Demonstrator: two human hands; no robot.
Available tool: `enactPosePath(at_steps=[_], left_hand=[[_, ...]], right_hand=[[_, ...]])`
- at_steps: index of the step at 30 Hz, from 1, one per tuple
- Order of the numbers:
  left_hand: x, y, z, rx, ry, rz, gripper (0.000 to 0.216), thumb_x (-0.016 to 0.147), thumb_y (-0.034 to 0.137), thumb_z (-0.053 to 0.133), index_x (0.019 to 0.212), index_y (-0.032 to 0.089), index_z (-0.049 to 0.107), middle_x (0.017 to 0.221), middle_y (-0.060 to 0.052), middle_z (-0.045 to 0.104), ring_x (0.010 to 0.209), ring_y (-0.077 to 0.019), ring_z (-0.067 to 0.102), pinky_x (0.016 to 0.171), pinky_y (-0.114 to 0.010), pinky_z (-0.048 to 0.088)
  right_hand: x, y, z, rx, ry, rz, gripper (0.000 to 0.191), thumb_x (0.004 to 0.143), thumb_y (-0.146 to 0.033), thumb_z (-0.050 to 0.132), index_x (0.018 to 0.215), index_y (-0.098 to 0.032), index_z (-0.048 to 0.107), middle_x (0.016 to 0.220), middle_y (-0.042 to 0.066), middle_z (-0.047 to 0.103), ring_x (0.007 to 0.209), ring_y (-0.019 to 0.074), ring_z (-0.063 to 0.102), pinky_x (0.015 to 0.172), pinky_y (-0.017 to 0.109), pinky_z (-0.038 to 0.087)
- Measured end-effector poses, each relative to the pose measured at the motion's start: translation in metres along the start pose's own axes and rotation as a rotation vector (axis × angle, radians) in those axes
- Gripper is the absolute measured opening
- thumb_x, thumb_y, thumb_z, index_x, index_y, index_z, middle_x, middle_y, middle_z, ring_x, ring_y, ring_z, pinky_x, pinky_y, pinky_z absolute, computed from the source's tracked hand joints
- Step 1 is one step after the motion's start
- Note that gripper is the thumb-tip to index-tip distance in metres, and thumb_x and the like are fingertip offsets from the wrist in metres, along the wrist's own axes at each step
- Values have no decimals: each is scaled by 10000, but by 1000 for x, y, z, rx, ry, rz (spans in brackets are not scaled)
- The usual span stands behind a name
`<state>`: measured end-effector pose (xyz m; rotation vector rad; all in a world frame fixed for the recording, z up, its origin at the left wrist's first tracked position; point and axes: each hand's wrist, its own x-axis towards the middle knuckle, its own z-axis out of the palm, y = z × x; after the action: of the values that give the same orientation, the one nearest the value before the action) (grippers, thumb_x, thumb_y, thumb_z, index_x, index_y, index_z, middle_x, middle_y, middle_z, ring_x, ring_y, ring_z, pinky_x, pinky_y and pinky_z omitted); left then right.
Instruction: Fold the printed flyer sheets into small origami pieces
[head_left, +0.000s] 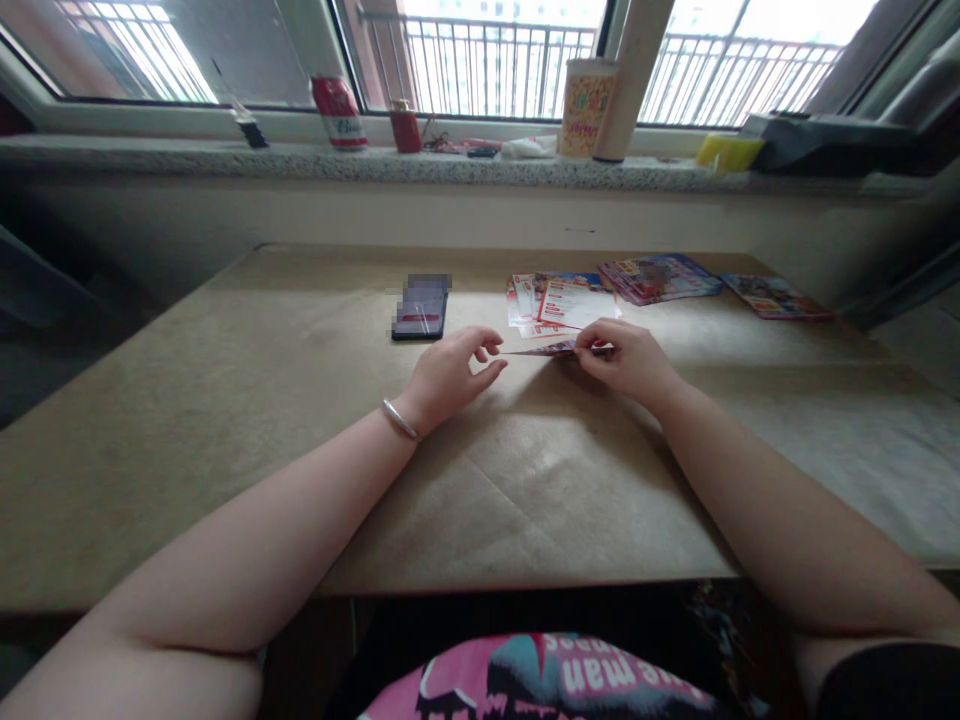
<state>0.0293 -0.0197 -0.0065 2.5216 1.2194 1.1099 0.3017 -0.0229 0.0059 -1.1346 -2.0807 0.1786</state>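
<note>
My right hand (626, 357) pinches a thin folded colour leaflet (551, 349) low over the brown paper-covered table (225, 400). My left hand (450, 375), with a silver bangle at the wrist, rests on the table just left of the leaflet's tip. Its fingers are curled loosely and hold nothing; the fingertips nearly touch the leaflet's edge. Right behind the leaflet lies a small pile of red-and-white leaflets (559, 302).
A dark phone (421, 308) lies on the table left of the pile. More colour leaflets (660, 277) and another (776, 296) lie at the far right. The window sill holds a red can (339, 112), a small red jar (406, 126), a patterned cup (586, 106) and a yellow object (727, 152).
</note>
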Motion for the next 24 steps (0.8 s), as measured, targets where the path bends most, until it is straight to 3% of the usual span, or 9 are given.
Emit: enactPosePath(at_steps=[2, 4, 6, 15, 20, 24], left_hand=[[0, 3, 1, 10, -19, 50, 179, 859, 250, 632, 1025, 184, 616, 893, -18, 688, 766, -128, 631, 709, -254, 475], [0, 4, 0, 54, -25, 102, 92, 890, 252, 593, 914, 183, 649, 856, -23, 688, 752, -132, 624, 700, -255, 465], [0, 3, -2, 92, -27, 143, 137, 906, 263, 570, 840, 181, 658, 834, -27, 685, 734, -134, 615, 688, -256, 453], [4, 1, -4, 305, -101, 237, 119, 858, 204, 553, 787, 171, 643, 816, -32, 683, 750, -162, 610, 696, -278, 432], [4, -10, -7, 337, -96, 199, 127, 862, 205, 532, 791, 170, 632, 817, -34, 674, 750, -167, 604, 697, -285, 431], [3, -21, -9, 251, -45, 60, 138, 875, 231, 517, 812, 169, 622, 822, -33, 660, 731, -157, 594, 683, -276, 446]], right_hand=[[0, -3, 3, -2, -25, -18, 60, 764, -194, 573, 760, -203, 632, 775, 20, 655, 710, 154, 597, 651, 265, 454], [-1, -6, 6, -6, -51, -32, 65, 761, -185, 577, 771, -206, 637, 795, 22, 666, 720, 157, 603, 661, 266, 458], [-1, -7, 7, -14, -60, -42, 68, 765, -181, 577, 776, -208, 639, 813, 26, 675, 742, 163, 610, 680, 273, 464], [-2, -9, 7, -59, -80, -42, 85, 775, -188, 562, 774, -212, 644, 833, 26, 685, 769, 169, 625, 692, 272, 473], [-1, 2, -2, -116, -34, -28, 64, 761, -189, 578, 760, -211, 639, 801, 24, 675, 754, 176, 614, 697, 288, 465], [0, 13, -7, -74, 31, -1, 77, 803, -213, 583, 781, -206, 656, 785, 35, 671, 722, 178, 607, 672, 301, 474]])
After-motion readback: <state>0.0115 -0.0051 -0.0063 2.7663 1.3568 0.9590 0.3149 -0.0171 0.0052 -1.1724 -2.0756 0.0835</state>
